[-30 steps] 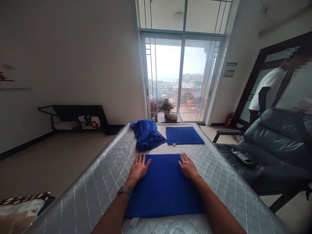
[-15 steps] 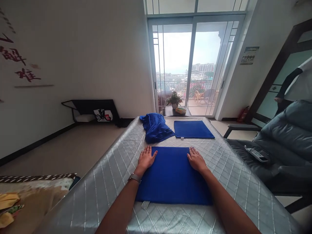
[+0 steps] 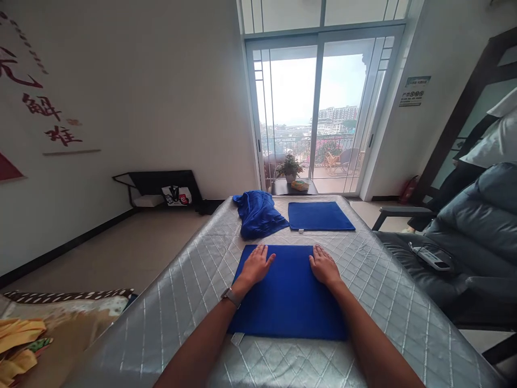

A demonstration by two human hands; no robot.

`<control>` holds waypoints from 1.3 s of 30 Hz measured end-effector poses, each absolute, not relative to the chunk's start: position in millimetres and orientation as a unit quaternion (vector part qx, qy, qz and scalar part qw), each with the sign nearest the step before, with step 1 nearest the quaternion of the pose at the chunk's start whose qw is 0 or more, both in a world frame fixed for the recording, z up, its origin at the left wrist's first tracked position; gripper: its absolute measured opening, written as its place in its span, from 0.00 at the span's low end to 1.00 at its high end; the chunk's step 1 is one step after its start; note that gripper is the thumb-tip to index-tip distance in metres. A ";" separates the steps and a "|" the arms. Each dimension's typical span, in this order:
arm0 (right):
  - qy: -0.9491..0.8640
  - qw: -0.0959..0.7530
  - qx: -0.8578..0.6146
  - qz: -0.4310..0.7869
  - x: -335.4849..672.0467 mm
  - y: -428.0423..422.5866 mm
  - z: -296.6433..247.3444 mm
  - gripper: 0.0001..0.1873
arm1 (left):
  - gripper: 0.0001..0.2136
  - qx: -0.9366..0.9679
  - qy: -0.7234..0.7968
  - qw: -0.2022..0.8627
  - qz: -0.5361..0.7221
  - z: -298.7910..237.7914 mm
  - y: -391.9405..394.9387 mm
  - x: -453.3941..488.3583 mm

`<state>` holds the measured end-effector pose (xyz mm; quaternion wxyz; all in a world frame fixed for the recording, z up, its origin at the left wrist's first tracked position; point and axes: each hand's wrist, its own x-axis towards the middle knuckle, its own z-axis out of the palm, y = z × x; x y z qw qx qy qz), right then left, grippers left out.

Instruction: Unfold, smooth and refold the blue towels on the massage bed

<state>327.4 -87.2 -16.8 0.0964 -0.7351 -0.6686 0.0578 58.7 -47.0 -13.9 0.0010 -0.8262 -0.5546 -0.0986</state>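
Flat on the silver quilted cover (image 3: 186,293) lies a blue cloth (image 3: 288,302), with a small white tag at its near left corner. My left hand (image 3: 256,265) rests palm down on the cloth's far left part, fingers stretched out. At the far right corner my right hand (image 3: 324,264) lies flat too, partly on the cloth. Beyond them are a crumpled blue cloth (image 3: 258,214) on the left and a second flat blue cloth (image 3: 321,216) on the right, also tagged.
A dark armchair (image 3: 480,215) with a white handheld device (image 3: 430,257) stands at the right. A person (image 3: 496,134) is behind it. At the far end, a small table holds a potted plant (image 3: 290,167). Yellow fabric (image 3: 20,334) lies at lower left.
My left hand has slid right, from the cloth's left edge inward onto its surface. My right hand stays at the far right corner. The person behind the armchair has shifted.
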 end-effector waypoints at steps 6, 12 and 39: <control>-0.690 0.088 -0.717 0.041 332.2 -89.2 -21.4 0.35 | 0.30 -0.912 -0.365 -0.002 -0.189 -10.4 -69.1 189.0; -0.703 0.078 -0.706 0.042 337.5 -90.7 -26.2 0.37 | 0.24 -0.930 -0.322 0.007 -0.174 -16.5 -54.1 235.9; -0.683 0.044 -0.729 0.008 327.0 -94.9 -9.4 0.35 | 0.40 -0.763 -0.640 -0.046 -0.074 -22.1 -29.9 20.9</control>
